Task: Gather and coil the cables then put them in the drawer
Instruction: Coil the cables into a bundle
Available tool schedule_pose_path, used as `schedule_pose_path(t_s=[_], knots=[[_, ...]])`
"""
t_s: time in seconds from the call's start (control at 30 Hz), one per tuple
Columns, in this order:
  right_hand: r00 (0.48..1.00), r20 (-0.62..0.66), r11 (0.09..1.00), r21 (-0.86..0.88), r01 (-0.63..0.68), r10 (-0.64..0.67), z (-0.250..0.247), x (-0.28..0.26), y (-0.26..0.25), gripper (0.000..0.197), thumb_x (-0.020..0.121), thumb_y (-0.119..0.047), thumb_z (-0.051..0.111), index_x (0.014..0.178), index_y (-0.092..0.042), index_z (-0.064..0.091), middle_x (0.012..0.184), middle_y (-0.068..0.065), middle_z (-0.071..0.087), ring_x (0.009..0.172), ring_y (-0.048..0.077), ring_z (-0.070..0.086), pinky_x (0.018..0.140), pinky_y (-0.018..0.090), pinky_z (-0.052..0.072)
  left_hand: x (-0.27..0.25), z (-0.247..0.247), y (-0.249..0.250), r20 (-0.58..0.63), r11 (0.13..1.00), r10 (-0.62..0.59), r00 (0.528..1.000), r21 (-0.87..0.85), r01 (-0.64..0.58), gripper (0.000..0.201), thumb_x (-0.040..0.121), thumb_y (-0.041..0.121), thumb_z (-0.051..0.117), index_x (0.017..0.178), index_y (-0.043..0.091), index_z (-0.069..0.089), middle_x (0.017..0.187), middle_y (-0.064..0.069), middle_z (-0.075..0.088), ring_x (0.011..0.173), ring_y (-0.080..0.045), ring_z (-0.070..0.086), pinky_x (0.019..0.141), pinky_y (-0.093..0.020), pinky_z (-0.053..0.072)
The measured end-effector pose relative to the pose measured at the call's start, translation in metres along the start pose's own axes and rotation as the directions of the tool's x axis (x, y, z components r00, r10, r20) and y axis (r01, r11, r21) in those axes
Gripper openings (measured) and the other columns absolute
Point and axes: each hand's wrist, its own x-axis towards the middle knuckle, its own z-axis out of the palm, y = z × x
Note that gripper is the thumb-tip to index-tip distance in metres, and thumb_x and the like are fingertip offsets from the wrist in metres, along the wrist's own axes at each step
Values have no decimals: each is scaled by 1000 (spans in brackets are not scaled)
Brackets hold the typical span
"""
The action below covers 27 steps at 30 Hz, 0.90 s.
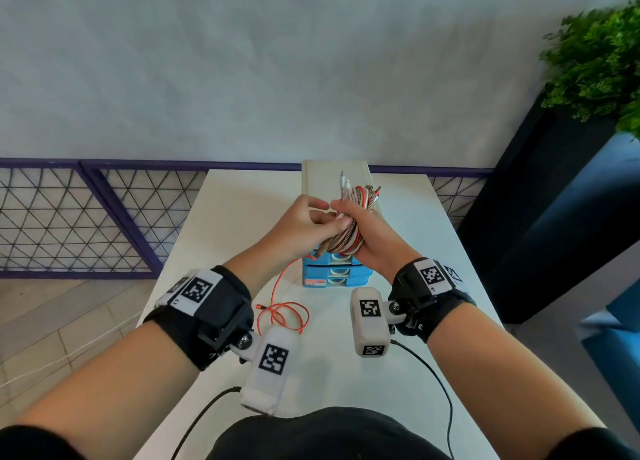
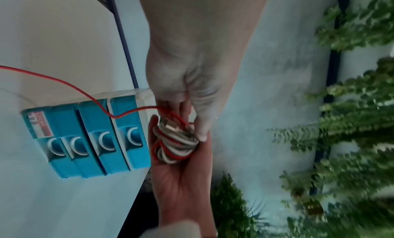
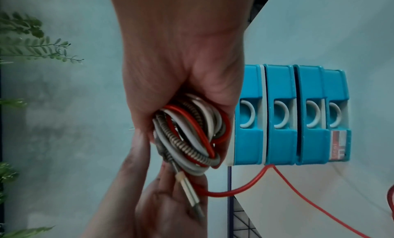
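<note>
Smooth white table [image 1: 221,217], ribbed cable coil [image 1: 349,238].

A white table [image 1: 242,224] stands against a pale grey wall [image 1: 277,61], lit evenly. Behind it runs a purple-framed wire-mesh fence [image 1: 86,217] above a light wood-plank floor [image 1: 52,328]. To the right, a leafy green plant [image 1: 602,65] sits atop a dark planter [image 1: 540,200].

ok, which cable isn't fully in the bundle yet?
The red cable: its tail hangs to the table. The rest sit coiled in the right hand.
</note>
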Motion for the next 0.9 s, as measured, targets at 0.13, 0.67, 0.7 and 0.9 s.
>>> schedule_pose_path(t_s=[0.13, 0.67, 0.7, 0.9], knots=[[993, -84, 997, -21, 78, -79, -5, 0, -2, 8, 89, -14, 60, 90, -6, 59, 81, 11, 66, 71, 24, 65, 64, 36, 55, 2, -16, -7, 171, 994, -67, 983, -76, 81, 29, 79, 18, 73, 104, 9, 61, 87, -4, 70, 83, -15, 66, 84, -32, 54], [948, -213, 970, -104, 220, -238, -8, 6, -11, 7, 89, -5, 55, 91, -9, 61, 69, 5, 63, 66, 19, 66, 66, 36, 56, -9, 6, -7, -54, 951, 178, 982, 265, -158, 19, 87, 31, 62, 91, 16, 51, 78, 3, 62, 55, -12, 56, 46, -18, 41], [944, -227, 970, -81, 228, -240, -12, 7, -16, 7, 90, -5, 54, 90, -9, 60, 68, 5, 62, 65, 20, 66, 67, 38, 56, -11, 2, -7, 13, 977, 98, 995, 191, -99, 18, 91, 31, 56, 91, 14, 50, 72, 2, 60, 50, -14, 50, 45, -21, 38], [950, -213, 970, 37, 240, -227, -40, 0, -46, 9, 92, -7, 55, 84, -11, 56, 72, 6, 59, 67, 20, 63, 77, 42, 53, -18, -41, -37, 514, 981, -172, 840, 14, 193, 26, 98, 29, 41, 86, 15, 60, 62, 3, 41, 54, -11, 34, 56, -22, 32]])
